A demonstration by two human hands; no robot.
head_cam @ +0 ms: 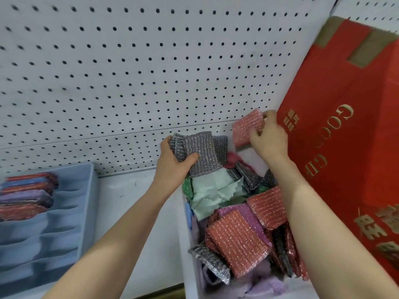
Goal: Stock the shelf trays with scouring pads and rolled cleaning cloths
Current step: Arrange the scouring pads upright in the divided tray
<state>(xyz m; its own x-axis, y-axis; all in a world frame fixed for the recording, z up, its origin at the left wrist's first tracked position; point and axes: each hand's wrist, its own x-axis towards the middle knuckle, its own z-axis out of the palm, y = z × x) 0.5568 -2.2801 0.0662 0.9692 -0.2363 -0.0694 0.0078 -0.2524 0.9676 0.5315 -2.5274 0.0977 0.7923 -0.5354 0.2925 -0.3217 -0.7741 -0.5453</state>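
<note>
A white bin (185, 240) on the shelf holds several glittery scouring pads in red, grey and purple, plus a pale green cloth (212, 192). My left hand (172, 164) grips a bunch of grey scouring pads (201, 153) above the bin's far end. My right hand (268, 137) pinches a pink-red scouring pad (247, 126), lifted above the bin by the pegboard. At the left stands a blue divided tray (71, 212) with several pads (28, 197) stacked in its back slots.
A white pegboard wall (151, 72) backs the shelf. A tall red cardboard box (345, 137) with gold lettering stands right of the bin, close to my right arm. Bare white shelf (133, 201) lies between tray and bin.
</note>
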